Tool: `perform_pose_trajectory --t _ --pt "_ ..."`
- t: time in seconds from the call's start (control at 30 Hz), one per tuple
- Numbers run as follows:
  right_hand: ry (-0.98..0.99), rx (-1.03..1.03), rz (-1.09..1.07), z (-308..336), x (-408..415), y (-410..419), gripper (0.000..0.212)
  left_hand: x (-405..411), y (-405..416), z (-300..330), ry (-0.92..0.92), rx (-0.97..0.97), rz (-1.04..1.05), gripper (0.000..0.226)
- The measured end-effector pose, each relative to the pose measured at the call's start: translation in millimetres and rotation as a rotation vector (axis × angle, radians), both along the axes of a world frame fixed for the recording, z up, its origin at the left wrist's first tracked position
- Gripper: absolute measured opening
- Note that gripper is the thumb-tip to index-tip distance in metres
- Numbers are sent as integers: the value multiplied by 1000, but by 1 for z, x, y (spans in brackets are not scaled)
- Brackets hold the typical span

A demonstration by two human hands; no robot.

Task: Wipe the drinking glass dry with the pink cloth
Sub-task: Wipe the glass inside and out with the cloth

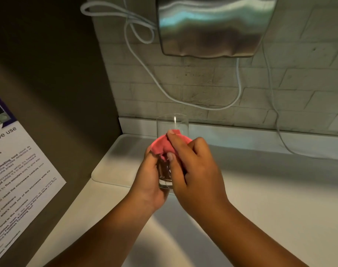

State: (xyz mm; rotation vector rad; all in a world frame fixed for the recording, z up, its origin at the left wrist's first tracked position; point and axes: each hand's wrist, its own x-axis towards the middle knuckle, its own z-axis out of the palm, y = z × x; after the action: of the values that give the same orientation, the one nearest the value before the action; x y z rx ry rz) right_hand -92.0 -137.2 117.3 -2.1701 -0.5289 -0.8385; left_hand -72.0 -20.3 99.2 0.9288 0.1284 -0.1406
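A clear drinking glass (172,123) is held upright above the white counter, in the middle of the head view. My left hand (148,181) wraps around its lower part and thick base. My right hand (195,166) presses a bunched pink cloth (161,144) against the near side of the glass, thumb on top of the cloth. The cloth covers the glass's middle; the rim and the base show above and below it.
A white counter (260,189) runs below, with a raised white tray (114,160) at the back left. A steel dispenser (214,26) hangs on the tiled wall above, with white cables (164,87) looping down. A dark side panel carries a printed notice (16,170) at left.
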Motion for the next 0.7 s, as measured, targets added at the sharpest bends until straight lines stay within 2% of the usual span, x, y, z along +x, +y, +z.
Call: perform_pose_trajectory --t 0.07,0.2,0.33,0.43,0.5,0.6,0.7 --pt "-12 46 -23 7 10 -1 45 -3 -4 2 -6 -2 23 72" --pt "81 274 -60 17 35 -12 36 -4 -11 3 -47 -60 78 60" --pt "178 393 -16 4 30 -14 35 2 -8 8 -76 -73 116 65" --pt "202 354 54 -11 10 -9 40 8 -3 10 -42 -27 108 75" --pt "138 235 59 -16 -2 -6 44 12 -2 9 4 8 110 81" --pt "43 26 20 -12 -9 0 44 11 -3 3 29 33 80 69" --pt "-5 -32 -20 0 -2 0 44 6 -4 -2 -11 83 48 64"
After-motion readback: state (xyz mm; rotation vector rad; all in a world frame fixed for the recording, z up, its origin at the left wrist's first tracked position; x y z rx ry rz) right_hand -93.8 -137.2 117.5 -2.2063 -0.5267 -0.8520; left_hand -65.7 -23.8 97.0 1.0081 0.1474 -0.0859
